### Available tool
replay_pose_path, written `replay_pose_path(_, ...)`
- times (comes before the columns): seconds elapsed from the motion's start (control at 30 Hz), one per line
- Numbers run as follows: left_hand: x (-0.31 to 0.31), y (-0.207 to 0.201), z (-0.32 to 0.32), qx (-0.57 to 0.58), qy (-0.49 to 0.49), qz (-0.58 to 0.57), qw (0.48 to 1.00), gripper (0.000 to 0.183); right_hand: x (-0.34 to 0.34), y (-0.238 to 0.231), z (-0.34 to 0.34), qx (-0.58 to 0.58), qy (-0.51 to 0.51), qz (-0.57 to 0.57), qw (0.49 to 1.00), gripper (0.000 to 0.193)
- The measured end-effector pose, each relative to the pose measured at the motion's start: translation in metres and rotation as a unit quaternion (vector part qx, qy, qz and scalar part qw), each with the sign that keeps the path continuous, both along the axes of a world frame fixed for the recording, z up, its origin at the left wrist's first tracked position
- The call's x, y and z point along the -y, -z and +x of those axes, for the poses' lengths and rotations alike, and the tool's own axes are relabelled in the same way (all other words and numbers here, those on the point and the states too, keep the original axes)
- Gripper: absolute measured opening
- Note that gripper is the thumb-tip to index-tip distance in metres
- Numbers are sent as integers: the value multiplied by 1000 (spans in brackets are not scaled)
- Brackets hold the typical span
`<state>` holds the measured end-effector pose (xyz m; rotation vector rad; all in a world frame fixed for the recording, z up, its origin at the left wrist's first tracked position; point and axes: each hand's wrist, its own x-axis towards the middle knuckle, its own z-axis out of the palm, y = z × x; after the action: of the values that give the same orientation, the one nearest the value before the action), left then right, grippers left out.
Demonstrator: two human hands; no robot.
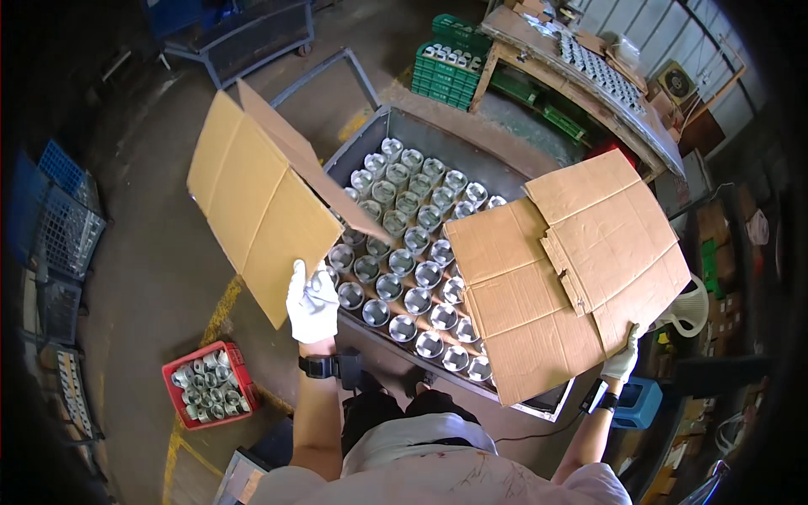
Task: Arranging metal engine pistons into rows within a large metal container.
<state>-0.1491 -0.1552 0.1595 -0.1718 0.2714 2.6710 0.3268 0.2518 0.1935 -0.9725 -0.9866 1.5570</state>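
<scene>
My left hand (pixel 312 305), in a white glove, is closed on the lower corner of a folded cardboard sheet (pixel 257 215). This sheet stands tilted above the left side of a grey metal bin (pixel 353 151). My right hand (pixel 621 360), also gloved, grips the lower right edge of a second, flatter cardboard sheet (pixel 572 278), its fingers mostly hidden beneath. That one has fold lines and a torn slit, and covers the bin's right part. Between the two sheets, rows of silvery metal pistons (pixel 417 241) stand in the bin on a brown layer.
A red crate (pixel 172 396) of similar metal parts sits on the floor at left. Green crates (pixel 443 84) stand beyond the bin, beside a workbench (pixel 522 46) bearing more parts. A blue box (pixel 641 406) and white plastic chair (pixel 692 307) are at right; a wheeled cart (pixel 252 46) is far left.
</scene>
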Motion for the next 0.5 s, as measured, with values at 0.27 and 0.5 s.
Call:
replay_pose_path(0.27,-115,-75,-35,-68,-18,-79,994,21,-31,12,62,5,69,54,996,69)
replay_pose_path(0.5,-175,-79,-51,-93,-5,73,993,22,-26,4,111,14,134,22,991,64)
